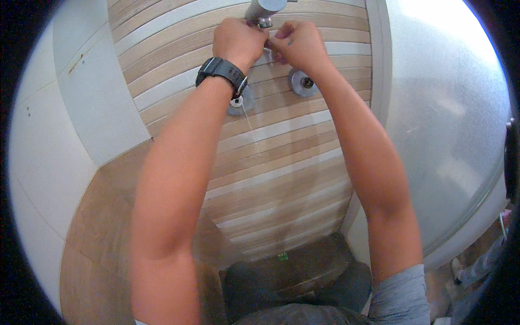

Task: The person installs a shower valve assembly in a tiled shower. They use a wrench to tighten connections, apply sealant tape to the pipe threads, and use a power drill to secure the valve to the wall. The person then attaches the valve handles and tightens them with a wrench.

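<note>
Just below a silver shower mixer (266,10) my two hands meet at the top of the view. My left hand (239,40), a black watch on its wrist, is closed, its fingertips mostly hidden behind the knuckles. My right hand (301,44) pinches with thumb and forefinger near the left fingertips. What they hold between them is too small and blurred to name. Beneath the right hand, a round wall flange (303,83) surrounds a threaded pipe outlet. A second wall flange (238,107) sits below the watch, partly covered, with a thin stream of water running from its outlet.
Wood-look striped tiles (281,130) cover the wall ahead. A frosted glass panel (433,124) stands on the right and a white wall (40,124) on the left. A small green thing (282,256) lies low down. Another person's leg (479,265) shows at the lower right.
</note>
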`<state>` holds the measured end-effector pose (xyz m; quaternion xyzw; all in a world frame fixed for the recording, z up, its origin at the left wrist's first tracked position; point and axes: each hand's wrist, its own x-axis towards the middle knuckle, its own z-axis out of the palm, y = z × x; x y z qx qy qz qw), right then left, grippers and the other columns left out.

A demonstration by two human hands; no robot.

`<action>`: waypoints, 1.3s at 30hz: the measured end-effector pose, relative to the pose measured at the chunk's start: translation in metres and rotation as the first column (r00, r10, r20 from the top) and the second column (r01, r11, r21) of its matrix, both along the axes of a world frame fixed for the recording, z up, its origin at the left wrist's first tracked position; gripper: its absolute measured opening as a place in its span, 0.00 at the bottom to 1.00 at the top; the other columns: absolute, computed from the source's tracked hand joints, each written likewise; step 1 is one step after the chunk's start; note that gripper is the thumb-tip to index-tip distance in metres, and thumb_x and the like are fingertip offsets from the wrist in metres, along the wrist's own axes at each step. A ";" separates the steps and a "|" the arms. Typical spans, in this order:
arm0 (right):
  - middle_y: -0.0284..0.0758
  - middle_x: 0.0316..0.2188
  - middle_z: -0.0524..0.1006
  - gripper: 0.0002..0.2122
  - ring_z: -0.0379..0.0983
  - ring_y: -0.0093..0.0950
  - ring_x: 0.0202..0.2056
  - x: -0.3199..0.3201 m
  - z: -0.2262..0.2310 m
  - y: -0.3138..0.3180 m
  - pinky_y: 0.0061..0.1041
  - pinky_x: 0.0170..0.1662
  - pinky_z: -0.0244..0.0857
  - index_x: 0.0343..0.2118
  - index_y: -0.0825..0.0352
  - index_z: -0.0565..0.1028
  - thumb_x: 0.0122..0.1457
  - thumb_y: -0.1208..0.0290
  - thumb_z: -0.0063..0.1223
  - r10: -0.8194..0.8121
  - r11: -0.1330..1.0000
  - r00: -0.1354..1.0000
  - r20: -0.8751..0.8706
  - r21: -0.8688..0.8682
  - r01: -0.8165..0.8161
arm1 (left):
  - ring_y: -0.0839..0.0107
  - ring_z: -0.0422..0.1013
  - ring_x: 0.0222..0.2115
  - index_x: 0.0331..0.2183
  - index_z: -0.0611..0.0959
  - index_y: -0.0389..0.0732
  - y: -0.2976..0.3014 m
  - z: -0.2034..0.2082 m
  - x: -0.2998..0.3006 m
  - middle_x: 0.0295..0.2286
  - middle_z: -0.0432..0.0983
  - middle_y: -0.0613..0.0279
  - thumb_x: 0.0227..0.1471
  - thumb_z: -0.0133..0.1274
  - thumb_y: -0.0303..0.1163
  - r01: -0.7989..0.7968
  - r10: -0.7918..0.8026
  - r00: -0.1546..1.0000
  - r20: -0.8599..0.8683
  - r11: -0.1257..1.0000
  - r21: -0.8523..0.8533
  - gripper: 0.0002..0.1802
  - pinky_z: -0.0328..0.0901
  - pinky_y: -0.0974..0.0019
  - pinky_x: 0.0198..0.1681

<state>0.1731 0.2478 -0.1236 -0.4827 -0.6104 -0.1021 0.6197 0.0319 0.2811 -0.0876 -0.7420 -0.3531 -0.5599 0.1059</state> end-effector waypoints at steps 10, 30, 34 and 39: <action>0.50 0.30 0.80 0.13 0.78 0.50 0.33 0.001 0.003 0.011 0.44 0.41 0.73 0.32 0.71 0.82 0.53 0.64 0.56 -0.327 0.942 0.834 0.445 0.225 0.249 | 0.44 0.78 0.33 0.28 0.87 0.34 0.002 0.000 -0.001 0.28 0.80 0.40 0.44 0.63 0.42 -0.026 0.036 0.996 -0.083 0.993 0.118 0.18 0.73 0.51 0.39; 0.43 0.24 0.79 0.11 0.77 0.26 0.25 0.015 0.002 0.048 0.27 0.30 0.72 0.31 0.75 0.78 0.59 0.69 0.53 -0.356 0.923 0.853 0.382 0.288 0.257 | 0.37 0.76 0.35 0.28 0.84 0.31 -0.005 -0.003 -0.003 0.30 0.78 0.33 0.48 0.56 0.40 -0.018 0.019 1.000 -0.014 0.999 0.035 0.18 0.70 0.43 0.41; 0.41 0.13 0.75 0.14 0.75 0.34 0.16 0.006 0.022 0.005 0.34 0.24 0.71 0.20 0.73 0.77 0.57 0.67 0.49 0.082 0.968 0.954 0.287 -0.249 -0.008 | 0.38 0.76 0.36 0.28 0.84 0.32 -0.017 -0.009 -0.010 0.30 0.79 0.34 0.49 0.55 0.38 0.016 -0.015 1.000 -0.009 0.998 0.060 0.16 0.70 0.43 0.41; 0.39 0.19 0.78 0.13 0.76 0.31 0.20 0.010 0.039 -0.007 0.31 0.24 0.71 0.28 0.72 0.77 0.60 0.64 0.51 0.072 0.926 0.872 0.484 -0.357 0.121 | 0.39 0.76 0.36 0.29 0.84 0.33 -0.008 -0.008 -0.003 0.31 0.79 0.36 0.47 0.55 0.36 0.021 -0.021 1.000 0.014 0.999 0.030 0.15 0.71 0.44 0.41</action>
